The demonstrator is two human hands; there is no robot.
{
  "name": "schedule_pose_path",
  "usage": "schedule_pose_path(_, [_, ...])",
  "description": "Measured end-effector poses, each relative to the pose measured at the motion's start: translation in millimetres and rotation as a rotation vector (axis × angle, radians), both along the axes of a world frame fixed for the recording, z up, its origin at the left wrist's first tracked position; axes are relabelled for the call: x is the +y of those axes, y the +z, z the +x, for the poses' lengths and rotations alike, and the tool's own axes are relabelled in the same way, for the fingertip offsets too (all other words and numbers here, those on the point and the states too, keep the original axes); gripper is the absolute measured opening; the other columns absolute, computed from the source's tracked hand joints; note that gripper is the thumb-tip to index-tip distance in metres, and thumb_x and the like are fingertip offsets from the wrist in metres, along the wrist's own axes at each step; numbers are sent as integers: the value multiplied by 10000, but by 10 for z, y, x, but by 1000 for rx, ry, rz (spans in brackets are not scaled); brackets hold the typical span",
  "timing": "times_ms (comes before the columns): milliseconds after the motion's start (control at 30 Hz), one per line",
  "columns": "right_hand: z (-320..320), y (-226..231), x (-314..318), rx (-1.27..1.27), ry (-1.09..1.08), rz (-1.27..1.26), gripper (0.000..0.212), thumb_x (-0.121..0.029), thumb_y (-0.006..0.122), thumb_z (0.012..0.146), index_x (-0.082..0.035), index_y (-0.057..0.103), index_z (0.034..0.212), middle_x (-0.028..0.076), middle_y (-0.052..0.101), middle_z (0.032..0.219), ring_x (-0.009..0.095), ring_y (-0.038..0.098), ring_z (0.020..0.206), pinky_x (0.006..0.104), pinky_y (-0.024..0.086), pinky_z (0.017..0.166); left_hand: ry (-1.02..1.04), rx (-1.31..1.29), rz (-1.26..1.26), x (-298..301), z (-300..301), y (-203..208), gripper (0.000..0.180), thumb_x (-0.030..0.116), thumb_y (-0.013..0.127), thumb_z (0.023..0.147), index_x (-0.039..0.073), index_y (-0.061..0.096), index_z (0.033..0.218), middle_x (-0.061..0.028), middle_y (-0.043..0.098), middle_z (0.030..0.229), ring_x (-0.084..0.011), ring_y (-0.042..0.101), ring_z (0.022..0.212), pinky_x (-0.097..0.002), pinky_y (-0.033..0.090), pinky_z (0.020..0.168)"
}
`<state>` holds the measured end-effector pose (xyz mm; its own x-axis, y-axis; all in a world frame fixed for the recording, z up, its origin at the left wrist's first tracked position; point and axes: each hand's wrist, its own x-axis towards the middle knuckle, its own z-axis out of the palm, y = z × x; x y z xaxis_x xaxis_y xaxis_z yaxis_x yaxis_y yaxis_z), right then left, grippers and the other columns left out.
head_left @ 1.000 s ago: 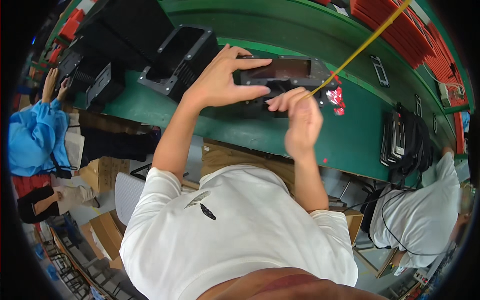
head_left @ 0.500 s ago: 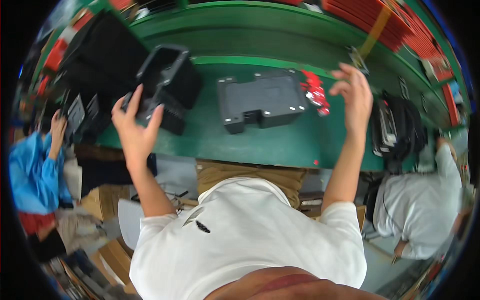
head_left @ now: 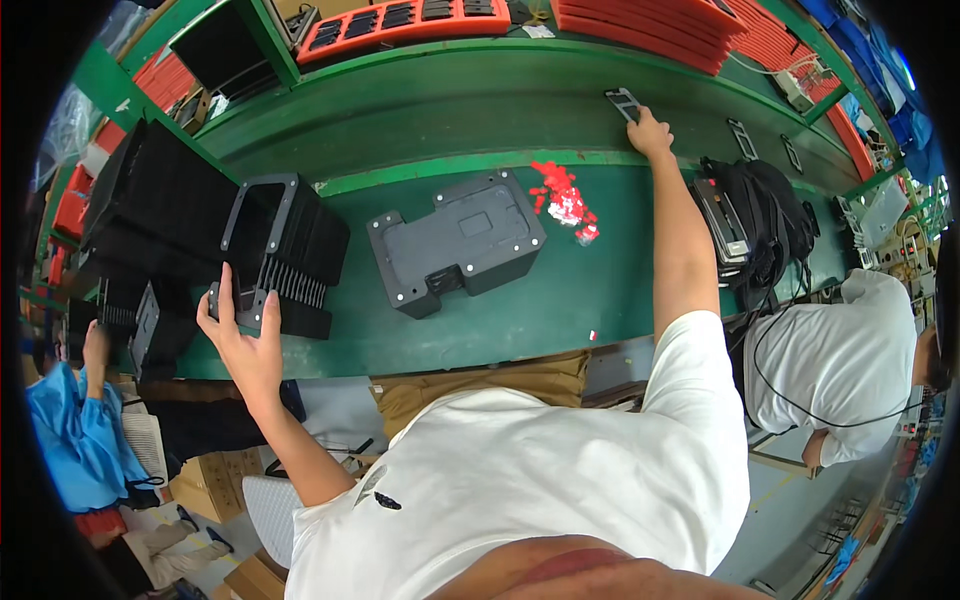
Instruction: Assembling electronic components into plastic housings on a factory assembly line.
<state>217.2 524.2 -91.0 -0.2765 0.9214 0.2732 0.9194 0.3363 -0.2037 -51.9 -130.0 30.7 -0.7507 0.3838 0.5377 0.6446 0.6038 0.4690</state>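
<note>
My left hand [head_left: 245, 350] is at the near left, fingers spread, at the front of a black housing [head_left: 325, 235] that has a rimmed opening and a row of fins. Its fingertips seem to rest on the housing's lower front. Stretched far forward, my right hand [head_left: 650, 133] pinches the near end of a small grey rectangular frame plate [head_left: 622, 103] at the green back ledge. Between my arms lies a dark grey box-shaped housing [head_left: 470, 228] with a notch in its near side and bright screws or studs at its corners. Beyond its right end is a pile of small red and white pieces [head_left: 562, 200].
Two more frame plates lean to the right, one a grey plate [head_left: 742, 139]. A black backpack [head_left: 770, 225] sits on the green table [head_left: 520, 335]. Red trays [head_left: 410, 28] line the shelf. Dark bins [head_left: 150, 215] stand left. People work at both sides, one in blue [head_left: 75, 440].
My right hand has moved forward from beside the red pieces and closed on the grey frame plate. My left hand stays at the black housing. The whole view has shifted.
</note>
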Motion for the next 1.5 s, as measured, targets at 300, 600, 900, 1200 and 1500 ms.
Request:
schedule_pose_path(300, [-1174, 104, -548, 155, 438, -245, 428, -323, 648, 857, -151, 717, 1243, 181, 706, 1264, 445, 638, 1194, 491, 510, 1005, 25, -54, -10, -9, 20, 63, 695, 269, 800, 832, 259, 559, 1485, -272, 385, 1438, -423, 514, 1237, -457, 436, 1062])
schedule_pose_path(600, [-1458, 317, -1028, -135, 3, -226, 376, -287, 672, 881, -70, 737, 1181, 181, 700, 1282, 385, 655, 1219, 470, 516, 1011, 17, -65, 23, 39, 31, 77, 716, 257, 833, 793, 252, 581, 1463, -247, 391, 1425, -399, 546, 1194, -430, 462, 1026])
schedule_pose_path(900, [-1037, 778, -1306, 248, 437, -230, 327, -311, 759, 848, -9, 767, 973, 132, 781, 910, 242, 751, 813, 334, 562, 734, 14, -140, 67, 39, 37, 115, 709, 279, 843, 791, 234, 592, 1453, -253, 380, 1451, -420, 530, 1235, -457, 453, 1045])
schedule_pose_path(1200, [-585, 1351, -3680, 205, 686, 72, 165, -176, 768, 847, -14, 741, 856, 96, 700, 714, 281, 663, 723, 403, 513, 701, -488, 166, 0, 485, 655, 271, 633, 389, 848, 779, 128, 680, 1331, -224, 433, 1518, -515, 335, 1443, -591, 302, 1168])
schedule_pose_path(1500, [-607, 1338, -4077, 112, 624, 297, 138, -169, 769, 855, -35, 745, 836, 79, 663, 851, 306, 576, 894, 439, 427, 750, -533, 174, -201, 941, 848, -18, 587, 492, 856, 736, 90, 750, 1150, -194, 468, 1511, -502, 332, 1455, -594, 303, 1174])
